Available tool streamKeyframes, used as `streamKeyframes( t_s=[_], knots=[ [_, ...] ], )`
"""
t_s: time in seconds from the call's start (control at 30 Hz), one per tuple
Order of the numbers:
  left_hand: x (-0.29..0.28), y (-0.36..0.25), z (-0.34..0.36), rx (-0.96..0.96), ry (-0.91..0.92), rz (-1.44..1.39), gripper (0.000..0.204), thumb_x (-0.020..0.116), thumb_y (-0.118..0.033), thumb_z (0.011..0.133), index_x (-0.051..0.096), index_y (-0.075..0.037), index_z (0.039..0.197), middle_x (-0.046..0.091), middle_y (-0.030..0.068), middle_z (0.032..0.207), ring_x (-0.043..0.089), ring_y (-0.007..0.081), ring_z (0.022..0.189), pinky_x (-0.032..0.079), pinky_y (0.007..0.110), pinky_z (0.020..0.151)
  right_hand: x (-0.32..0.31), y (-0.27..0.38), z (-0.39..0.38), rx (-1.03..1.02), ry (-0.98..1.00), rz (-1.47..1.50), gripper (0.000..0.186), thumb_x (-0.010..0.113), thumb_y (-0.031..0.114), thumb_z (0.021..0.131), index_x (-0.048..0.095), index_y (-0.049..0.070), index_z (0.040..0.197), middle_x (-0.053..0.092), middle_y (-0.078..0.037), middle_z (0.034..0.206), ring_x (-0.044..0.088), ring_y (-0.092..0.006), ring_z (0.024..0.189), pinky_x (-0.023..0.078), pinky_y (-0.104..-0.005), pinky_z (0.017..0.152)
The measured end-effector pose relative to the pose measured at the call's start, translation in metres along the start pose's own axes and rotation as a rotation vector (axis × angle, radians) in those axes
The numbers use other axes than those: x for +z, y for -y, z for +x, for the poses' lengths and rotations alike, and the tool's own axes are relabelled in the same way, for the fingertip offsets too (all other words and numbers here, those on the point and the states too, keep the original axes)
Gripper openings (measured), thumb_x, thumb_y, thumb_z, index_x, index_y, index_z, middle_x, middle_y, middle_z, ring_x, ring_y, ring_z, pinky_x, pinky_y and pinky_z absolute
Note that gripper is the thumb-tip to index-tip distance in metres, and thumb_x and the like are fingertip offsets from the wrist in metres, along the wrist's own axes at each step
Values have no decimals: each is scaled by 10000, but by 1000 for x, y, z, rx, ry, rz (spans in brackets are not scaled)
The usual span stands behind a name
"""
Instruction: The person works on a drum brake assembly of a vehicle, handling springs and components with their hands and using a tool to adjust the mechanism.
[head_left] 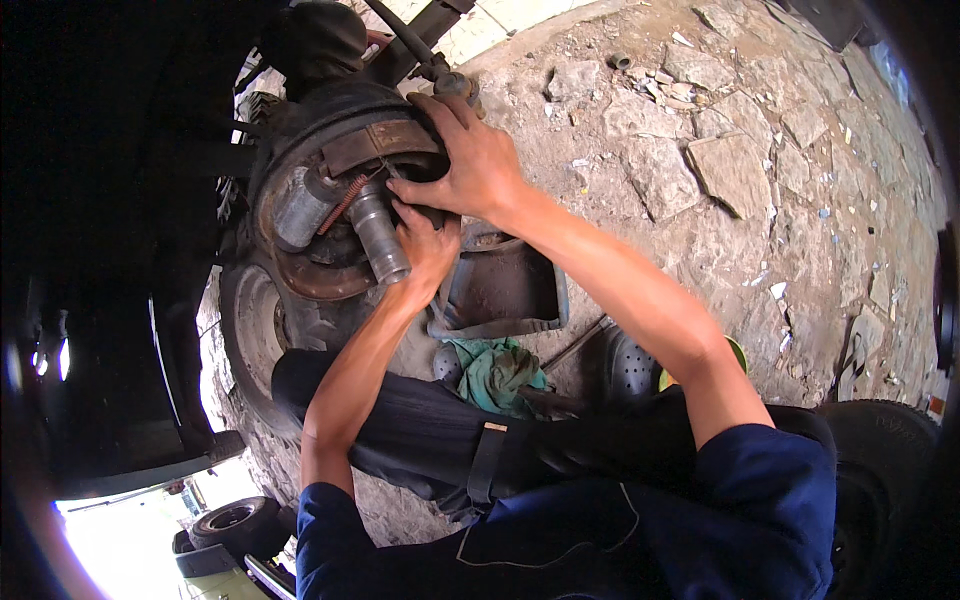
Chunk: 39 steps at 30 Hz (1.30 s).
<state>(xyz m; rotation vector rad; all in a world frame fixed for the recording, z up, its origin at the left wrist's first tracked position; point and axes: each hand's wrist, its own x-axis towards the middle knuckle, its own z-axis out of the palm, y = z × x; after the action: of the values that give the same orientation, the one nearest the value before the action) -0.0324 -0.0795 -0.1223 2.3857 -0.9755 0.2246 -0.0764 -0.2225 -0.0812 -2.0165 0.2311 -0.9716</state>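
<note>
Upper left of centre is an opened drum brake, with a rusty curved brake shoe (375, 147) along its top and a worn metal spindle (376, 235) sticking out toward me. A reddish coil spring (343, 204) runs slantwise beside the spindle, next to a grey metal cylinder (304, 208). My right hand (472, 165) is closed round the right end of the brake shoe, fingers over its outer edge and thumb inside. Just below, my left hand (430, 245) reaches in beside the spindle with bent fingers; its fingertips and whatever they grip are partly hidden.
A rectangular metal pan (505, 325) lies on the ground below the brake, with a green rag (495, 375) near my knees. A tyre (262, 325) stands at the left, another (880, 470) at the lower right. Broken stone slabs (730, 172) cover the ground to the right.
</note>
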Motion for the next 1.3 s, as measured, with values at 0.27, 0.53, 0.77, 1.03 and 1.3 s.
streamKeyframes(
  t_s=[0.27, 0.53, 0.77, 1.03, 1.3],
  knots=[
    [13, 2, -4, -53, -38, 12, 594, 636, -42, 828, 247, 105, 1252, 614, 319, 983, 624, 471, 908, 480, 496, 757, 13, -6, -7, -29, -62, 137, 971, 839, 490, 607, 430, 104, 1399, 476, -193, 1337, 488, -387, 1224, 454, -460, 984],
    [11, -20, -4, -139, -160, 16, 413, 619, -172, 889, 379, 8, 1174, 617, 315, 933, 620, 490, 831, 484, 521, 733, -33, -70, -26, -90, -96, -42, 676, 767, 463, 754, 566, -7, 1196, 602, -211, 1141, 579, -380, 1080, 475, -433, 915],
    [7, -5, -5, -84, -265, 40, 374, 608, -201, 904, 386, -27, 1150, 625, 288, 882, 621, 494, 752, 498, 524, 679, -79, -159, -154, 391, 1325, -833, 673, 510, 691, 842, 703, 75, 1032, 682, -174, 1085, 668, -338, 992, 543, -445, 835],
    [22, -10, -2, -201, -145, -15, 422, 600, -204, 909, 343, -15, 1184, 583, 366, 887, 584, 559, 781, 468, 572, 693, -63, -218, -279, 511, 877, -678, 336, 479, 151, 892, 438, -11, 1184, 674, -208, 898, 666, -418, 837, 545, -472, 733],
    [18, -14, -5, -204, -158, 79, 418, 608, -216, 906, 347, -16, 1165, 592, 339, 800, 590, 537, 712, 482, 568, 634, -83, -139, -171, 345, 264, -334, 448, 566, 480, 921, 566, 32, 900, 630, -191, 669, 622, -403, 603, 484, -445, 521]
  ],
)
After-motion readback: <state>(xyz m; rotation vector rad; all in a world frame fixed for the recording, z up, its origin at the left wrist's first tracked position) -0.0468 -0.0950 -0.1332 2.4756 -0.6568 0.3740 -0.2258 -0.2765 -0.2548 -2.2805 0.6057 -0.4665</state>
